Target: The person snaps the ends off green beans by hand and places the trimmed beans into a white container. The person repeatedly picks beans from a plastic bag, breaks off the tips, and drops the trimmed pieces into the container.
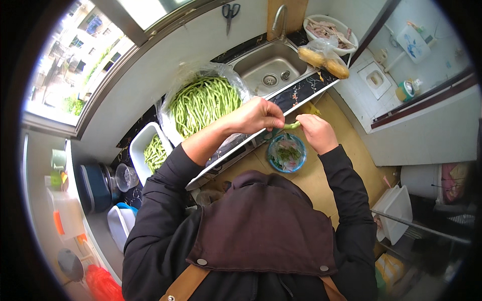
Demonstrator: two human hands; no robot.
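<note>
Between my two hands is a short piece of green bean (292,125), held above a blue bin (305,154) on the floor. My left hand (258,116) pinches one end of it between thumb and fingers. At the other end, my right hand (317,132) grips with its fingertips. Bean scraps (287,152) lie in the bin's clear plastic liner. On the counter, by my left forearm, a plastic-lined container holds a large heap of long green beans (205,101). Beside it, a white basin (137,145) contains shorter bean pieces (154,153).
Behind the beans is a steel sink (271,66) with a faucet (279,19). A bag of yellowish food (324,60) sits at the counter's right end, before a white tub (315,19). Scissors (230,18) hang on the wall. The counter edge (226,160) runs below my left forearm.
</note>
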